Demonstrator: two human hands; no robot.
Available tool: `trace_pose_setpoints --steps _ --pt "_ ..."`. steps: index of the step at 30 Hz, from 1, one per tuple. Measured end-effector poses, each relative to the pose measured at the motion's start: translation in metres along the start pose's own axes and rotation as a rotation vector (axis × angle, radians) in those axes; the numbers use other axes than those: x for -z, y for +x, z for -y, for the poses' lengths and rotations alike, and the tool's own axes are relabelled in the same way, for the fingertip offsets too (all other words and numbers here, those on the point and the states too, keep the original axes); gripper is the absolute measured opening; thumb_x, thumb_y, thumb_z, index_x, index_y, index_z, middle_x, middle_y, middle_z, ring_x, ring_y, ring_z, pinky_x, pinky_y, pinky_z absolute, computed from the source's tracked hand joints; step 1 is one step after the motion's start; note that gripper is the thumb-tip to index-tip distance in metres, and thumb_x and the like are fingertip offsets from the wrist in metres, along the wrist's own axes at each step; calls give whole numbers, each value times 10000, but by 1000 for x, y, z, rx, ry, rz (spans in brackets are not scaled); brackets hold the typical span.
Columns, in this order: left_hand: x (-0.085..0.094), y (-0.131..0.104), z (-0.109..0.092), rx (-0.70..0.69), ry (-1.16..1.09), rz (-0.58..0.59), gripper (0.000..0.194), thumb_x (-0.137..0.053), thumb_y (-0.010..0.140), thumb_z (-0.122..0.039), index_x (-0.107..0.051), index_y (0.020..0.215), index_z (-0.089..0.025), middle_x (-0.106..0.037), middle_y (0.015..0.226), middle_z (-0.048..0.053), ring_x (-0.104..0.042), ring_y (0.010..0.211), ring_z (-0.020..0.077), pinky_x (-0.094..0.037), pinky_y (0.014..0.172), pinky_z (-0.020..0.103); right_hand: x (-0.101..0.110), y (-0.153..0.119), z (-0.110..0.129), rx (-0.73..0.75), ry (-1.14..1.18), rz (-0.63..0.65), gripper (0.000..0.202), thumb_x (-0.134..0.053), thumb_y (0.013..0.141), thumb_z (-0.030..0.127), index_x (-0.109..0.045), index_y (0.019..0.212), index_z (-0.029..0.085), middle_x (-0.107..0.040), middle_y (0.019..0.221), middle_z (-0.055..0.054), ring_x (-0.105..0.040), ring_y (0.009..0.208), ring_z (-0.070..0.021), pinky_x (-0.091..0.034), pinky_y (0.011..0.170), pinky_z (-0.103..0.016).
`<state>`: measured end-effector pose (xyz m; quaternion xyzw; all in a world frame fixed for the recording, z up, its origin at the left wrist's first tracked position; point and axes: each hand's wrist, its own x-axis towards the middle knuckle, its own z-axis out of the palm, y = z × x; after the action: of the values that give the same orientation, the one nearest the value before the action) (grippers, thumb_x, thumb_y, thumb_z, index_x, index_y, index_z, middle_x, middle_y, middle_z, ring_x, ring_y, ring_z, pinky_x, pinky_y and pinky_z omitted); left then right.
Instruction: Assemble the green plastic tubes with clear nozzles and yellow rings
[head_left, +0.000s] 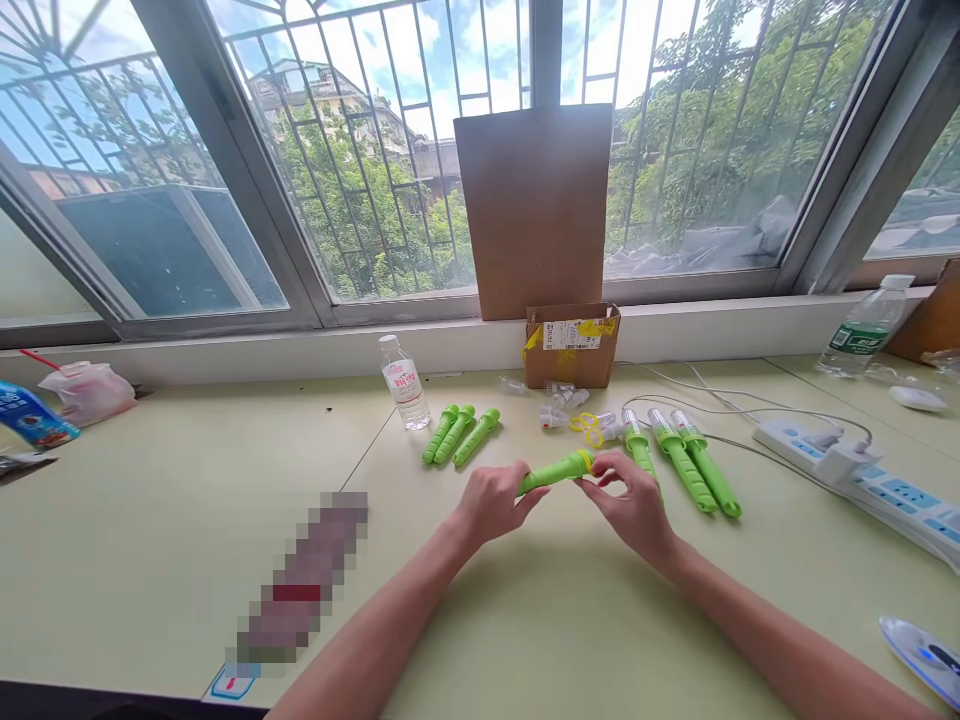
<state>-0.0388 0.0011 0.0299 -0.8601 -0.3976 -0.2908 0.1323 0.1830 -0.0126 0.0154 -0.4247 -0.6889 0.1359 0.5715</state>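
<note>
My left hand [491,503] is wrapped round a green plastic flashlight-like tube [556,473], which lies almost level above the table. A yellow ring [585,460] sits round the tube's wider right end. At that end my right hand [630,500] has its thumb and fingertips closed on the ring. Left of my hands, three similar green tubes [450,437] without clear tops lie side by side. On the right are three more green tubes [681,460] with clear caps, one partly hidden behind my right hand. Loose yellow rings [593,430] and clear caps [556,412] lie between the groups.
A small cardboard box [571,350] stands at the window ledge, a larger brown board [534,210] behind it. Water bottles stand at the back left [405,385] and right [866,328]. A power strip [885,490] with cables lies right. A pixelated patch [307,580] covers something left.
</note>
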Motion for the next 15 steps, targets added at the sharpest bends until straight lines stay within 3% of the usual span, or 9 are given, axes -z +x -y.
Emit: trace_pose_setpoints --steps 6,15 --pt "4 2 -3 117 -98 95 296 -477 884 -451 -564 803 -180 -557 519 -8 -500 430 132 -258 456 244 0 1 1 20 -20 -12 150 -658 813 337 -580 827 209 -632 851 -48 -576 667 -166 -555 580 -336" --pt "6 5 -8 315 -317 181 304 -476 872 -467 -544 747 -199 -423 491 -49 -370 446 107 -241 482 228 -1 2 2 -5 -73 33 195 -632 827 361 -522 871 206 -586 827 -25 -579 670 -157 -553 538 -309"
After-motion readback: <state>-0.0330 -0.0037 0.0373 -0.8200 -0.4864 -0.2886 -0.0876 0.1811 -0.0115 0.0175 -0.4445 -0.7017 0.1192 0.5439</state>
